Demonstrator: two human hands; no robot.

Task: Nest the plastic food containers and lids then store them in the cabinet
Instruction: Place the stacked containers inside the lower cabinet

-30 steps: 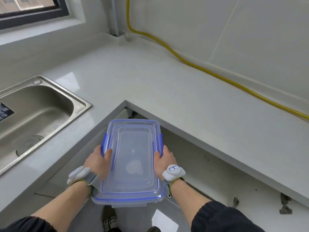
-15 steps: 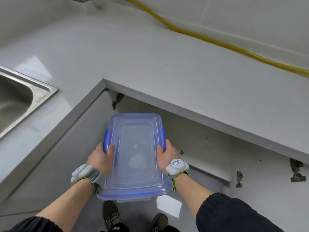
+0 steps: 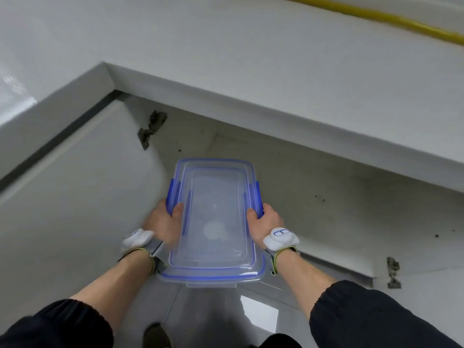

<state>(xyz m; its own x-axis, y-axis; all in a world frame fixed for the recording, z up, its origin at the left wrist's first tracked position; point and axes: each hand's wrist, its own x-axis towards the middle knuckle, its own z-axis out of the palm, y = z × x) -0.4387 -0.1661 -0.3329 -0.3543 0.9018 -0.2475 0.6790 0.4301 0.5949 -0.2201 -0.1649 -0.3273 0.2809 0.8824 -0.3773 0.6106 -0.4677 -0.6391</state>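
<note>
The left hand [image 3: 163,222] and right hand [image 3: 266,219] each clamp a long side of the box [image 3: 213,217], thumbs on the lid, fingers beneath. It looks light, stiff and smooth, so the side rims by the blue clips suit best. It hangs level between both, ahead lies the open cabinet [image 3: 288,172].

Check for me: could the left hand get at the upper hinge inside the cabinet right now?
Probably not as things stand. The left hand is clamped on the lidded container, sharing its weight with the right hand. The path to the hinge looks open, but letting go would leave the container one-handed.
</note>
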